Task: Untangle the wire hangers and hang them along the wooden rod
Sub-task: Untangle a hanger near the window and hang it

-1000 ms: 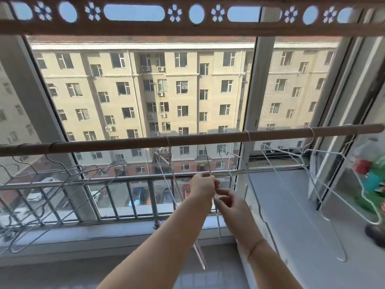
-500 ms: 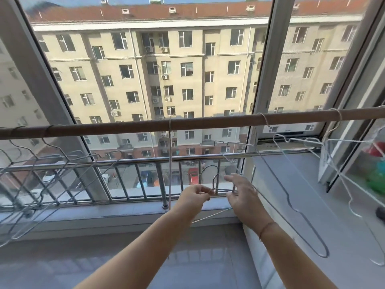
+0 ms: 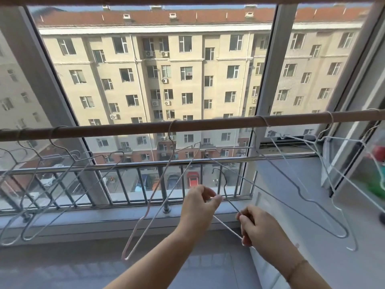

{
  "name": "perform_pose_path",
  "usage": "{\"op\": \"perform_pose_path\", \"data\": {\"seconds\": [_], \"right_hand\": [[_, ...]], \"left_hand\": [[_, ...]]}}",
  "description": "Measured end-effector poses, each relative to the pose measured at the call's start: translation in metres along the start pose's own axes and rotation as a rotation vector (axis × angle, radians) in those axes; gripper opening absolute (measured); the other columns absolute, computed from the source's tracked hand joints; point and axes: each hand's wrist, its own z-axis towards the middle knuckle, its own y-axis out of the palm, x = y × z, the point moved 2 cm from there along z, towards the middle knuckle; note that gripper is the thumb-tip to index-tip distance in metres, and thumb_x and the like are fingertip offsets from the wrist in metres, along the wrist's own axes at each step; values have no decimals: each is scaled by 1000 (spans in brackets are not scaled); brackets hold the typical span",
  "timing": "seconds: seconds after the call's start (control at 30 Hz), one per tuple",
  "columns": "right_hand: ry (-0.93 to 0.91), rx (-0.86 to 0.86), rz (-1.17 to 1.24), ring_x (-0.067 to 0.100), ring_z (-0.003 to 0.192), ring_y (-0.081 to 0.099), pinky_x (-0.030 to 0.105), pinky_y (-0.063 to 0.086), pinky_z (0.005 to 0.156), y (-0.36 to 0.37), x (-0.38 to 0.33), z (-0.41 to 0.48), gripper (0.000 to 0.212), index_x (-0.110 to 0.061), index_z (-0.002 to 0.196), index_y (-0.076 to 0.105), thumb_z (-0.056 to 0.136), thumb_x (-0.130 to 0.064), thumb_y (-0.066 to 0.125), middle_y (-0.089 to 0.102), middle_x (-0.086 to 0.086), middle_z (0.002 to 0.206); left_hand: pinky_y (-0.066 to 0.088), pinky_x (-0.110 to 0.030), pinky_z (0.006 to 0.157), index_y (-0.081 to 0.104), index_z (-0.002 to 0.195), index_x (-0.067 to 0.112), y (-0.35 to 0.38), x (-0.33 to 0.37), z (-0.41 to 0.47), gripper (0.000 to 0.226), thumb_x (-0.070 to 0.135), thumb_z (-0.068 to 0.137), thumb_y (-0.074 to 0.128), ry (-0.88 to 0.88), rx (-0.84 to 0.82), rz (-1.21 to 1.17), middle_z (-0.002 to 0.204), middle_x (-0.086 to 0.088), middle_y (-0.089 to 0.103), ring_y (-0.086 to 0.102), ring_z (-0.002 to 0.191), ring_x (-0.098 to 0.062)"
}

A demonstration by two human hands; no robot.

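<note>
A wide window [image 3: 158,80] fills the view, with a beige apartment block beyond it and a steel railing [image 3: 125,165] across its lower part. In front of the glass a wooden rod [image 3: 208,124] runs from edge to edge, slightly higher at the right. Below lies the grey windowsill [image 3: 62,224], which turns along the right side.

At the left end of the rod a cluster of wire hangers [image 3: 48,180] hangs by its hooks, the frames overlapping and slanting down toward the sill. Near the middle a single pale hanger [image 3: 160,197] hooks over the rod and tilts down to the left, its low corner just above the sill. At the right, two more white hangers [image 3: 325,205] hang from the rod, their frames sloping down to the right.

One further wire hanger [image 3: 245,184] is off the rod, held between both hands, its dark hook standing up just above the left hand. The left hand [image 3: 198,207] pinches the wire at the base of that hook between thumb and fingertips. The right hand [image 3: 256,228] is closed around the lower wire, just beside the left and a little lower. A thin bracelet [image 3: 295,270] circles the right wrist.
</note>
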Motion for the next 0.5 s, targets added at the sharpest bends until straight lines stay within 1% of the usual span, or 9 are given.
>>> {"op": "perform_pose_path", "data": {"seconds": [0.03,0.07,0.1,0.17,0.2,0.3,0.43,0.5], "right_hand": [[21,13,70,16,45,57,38,54,55,0,-3,-5,16,-10,83,54,94,-9,43,58,6,56],[31,24,133,19,45,58,37,54,52,0,-6,-9,15,-11,85,53,95,-9,42,58,8,57],[30,34,189,21,45,58,37,55,51,-1,-10,-13,15,-12,86,53,96,-10,41,58,8,56],[0,60,274,22,44,58,38,56,50,-2,-20,-18,15,-14,88,55,96,-12,43,56,6,52],[-21,74,301,21,43,56,38,56,50,-3,-25,-20,15,-14,88,56,96,-12,43,55,4,50],[-84,98,354,18,41,49,37,54,46,-7,-44,-18,13,-13,90,56,96,-12,44,51,1,47],[-203,144,335,12,38,47,31,50,43,-16,-75,-3,13,-13,94,57,96,-14,44,50,-2,48],[-243,174,312,10,39,49,28,49,42,-17,-89,9,14,-11,97,57,96,-16,44,52,0,53]], "left_hand": [[42,-14,61,63,80,19,2,5,-3,17,35,82,67,-15,-43,-28,73,5,61,54,66,-5],[45,-16,60,65,78,18,4,10,-6,20,38,82,66,-36,-98,-66,68,6,62,54,61,-5],[48,-22,64,66,77,17,6,14,-8,23,39,82,66,-59,-150,-113,67,3,65,55,60,-5],[53,-31,70,69,75,16,9,24,-10,25,39,83,65,-82,-212,-207,71,-4,71,58,62,-7],[52,-32,69,70,74,15,9,28,-11,24,36,83,66,-74,-220,-262,71,-4,72,59,62,-7],[48,-20,65,70,76,12,4,44,-8,16,24,85,66,-36,-182,-407,63,2,69,60,59,-4],[52,-26,72,72,82,7,-14,67,7,15,20,85,66,-10,-97,-499,68,-3,68,60,63,-10],[50,-24,70,72,86,5,-24,77,18,17,20,86,65,-7,-60,-511,72,-5,68,60,62,-9]]}}
